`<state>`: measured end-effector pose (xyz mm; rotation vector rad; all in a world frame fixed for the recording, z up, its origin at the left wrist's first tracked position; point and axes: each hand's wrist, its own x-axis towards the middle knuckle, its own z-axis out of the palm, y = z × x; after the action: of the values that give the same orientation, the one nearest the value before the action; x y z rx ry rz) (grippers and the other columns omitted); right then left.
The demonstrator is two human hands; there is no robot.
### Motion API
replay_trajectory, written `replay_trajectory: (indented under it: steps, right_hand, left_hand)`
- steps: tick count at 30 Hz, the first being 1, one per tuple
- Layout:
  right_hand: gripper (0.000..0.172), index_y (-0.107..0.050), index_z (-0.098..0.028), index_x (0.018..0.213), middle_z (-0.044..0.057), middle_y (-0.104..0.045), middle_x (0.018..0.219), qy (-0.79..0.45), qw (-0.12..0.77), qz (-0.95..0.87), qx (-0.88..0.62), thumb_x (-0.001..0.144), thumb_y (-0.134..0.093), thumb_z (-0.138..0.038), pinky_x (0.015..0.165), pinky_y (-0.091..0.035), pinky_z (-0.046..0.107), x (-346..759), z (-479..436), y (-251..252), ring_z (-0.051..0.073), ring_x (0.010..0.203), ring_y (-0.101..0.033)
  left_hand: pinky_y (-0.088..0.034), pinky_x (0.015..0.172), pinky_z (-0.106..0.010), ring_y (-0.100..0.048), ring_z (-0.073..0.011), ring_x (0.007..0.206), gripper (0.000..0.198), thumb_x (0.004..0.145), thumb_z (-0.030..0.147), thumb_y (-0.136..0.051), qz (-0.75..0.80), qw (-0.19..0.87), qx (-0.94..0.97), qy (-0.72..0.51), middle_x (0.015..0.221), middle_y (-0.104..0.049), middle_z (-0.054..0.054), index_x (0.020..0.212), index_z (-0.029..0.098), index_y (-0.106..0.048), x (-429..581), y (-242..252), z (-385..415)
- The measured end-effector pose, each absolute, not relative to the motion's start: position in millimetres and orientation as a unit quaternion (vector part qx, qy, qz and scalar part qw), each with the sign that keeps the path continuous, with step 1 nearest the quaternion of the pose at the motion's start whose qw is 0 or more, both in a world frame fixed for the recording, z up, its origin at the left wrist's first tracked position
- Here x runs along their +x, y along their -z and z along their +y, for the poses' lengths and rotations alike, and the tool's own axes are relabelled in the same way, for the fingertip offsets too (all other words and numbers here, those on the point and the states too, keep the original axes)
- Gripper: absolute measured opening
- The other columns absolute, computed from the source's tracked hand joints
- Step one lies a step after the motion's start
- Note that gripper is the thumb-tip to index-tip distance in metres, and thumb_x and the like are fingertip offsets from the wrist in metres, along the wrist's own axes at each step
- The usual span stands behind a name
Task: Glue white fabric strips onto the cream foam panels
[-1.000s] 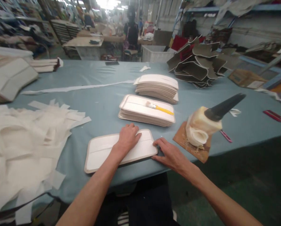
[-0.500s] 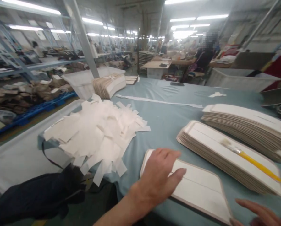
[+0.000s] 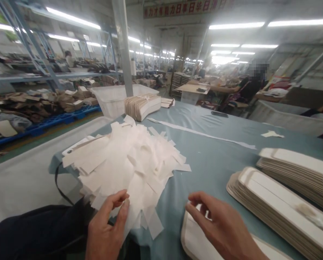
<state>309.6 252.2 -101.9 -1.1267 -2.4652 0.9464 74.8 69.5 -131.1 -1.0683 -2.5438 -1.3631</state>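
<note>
My left hand [image 3: 107,225] is at the near edge of a loose pile of white strips [image 3: 134,155]. Its thumb and forefinger are closed to a pinch, and whether a strip lies between them cannot be made out. Over the far end of a white panel with a tan border [image 3: 195,234] is my right hand [image 3: 218,224], thumb and forefinger tips close together and the other fingers curled. What it holds, if anything, is hidden. My right hand and forearm cover much of the panel.
Two stacks of similar panels, a nearer stack [image 3: 275,202] and a farther stack [image 3: 297,162], stand at right. A brush [image 3: 310,215] lies on the nearer one. Farther back are a tied bundle [image 3: 142,106], a long strip [image 3: 202,133] and a dark phone-like object [image 3: 219,114].
My left hand has left the panel for the pile's near edge. My right hand has come in from the lower right to the panel's far end. The view has shifted up and left.
</note>
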Motion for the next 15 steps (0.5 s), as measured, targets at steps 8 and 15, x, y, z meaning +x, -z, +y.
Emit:
replay_trajectory:
  steps: [8,15]
  right_hand:
    - [0.016,-0.071,-0.024,0.102,0.0,-0.079,0.096,-0.32,0.155,-0.842,-0.405,0.095,-0.063,-0.036,0.069,-0.039,0.03,171.7,305.5,83.1,0.017,0.074,-0.068]
    - [0.015,-0.07,-0.023,0.107,0.001,-0.078,0.096,-0.313,0.191,-0.864,-0.344,0.095,-0.066,-0.031,0.071,-0.04,0.029,104.3,310.9,90.6,0.016,0.075,-0.066]
  left_hand:
    - [-0.063,0.086,-0.022,-0.079,-0.0158,0.091,0.029,0.096,0.052,-0.062,-0.805,0.03,-0.402,0.436,0.107,-0.081,0.003,0.114,0.031,-0.071,50.4,146.5,90.7]
    - [-0.061,0.083,-0.017,-0.079,-0.0135,0.089,0.021,0.098,0.043,-0.063,-0.792,0.04,-0.423,0.438,0.105,-0.081,0.004,0.112,0.03,-0.07,30.2,157.2,86.6]
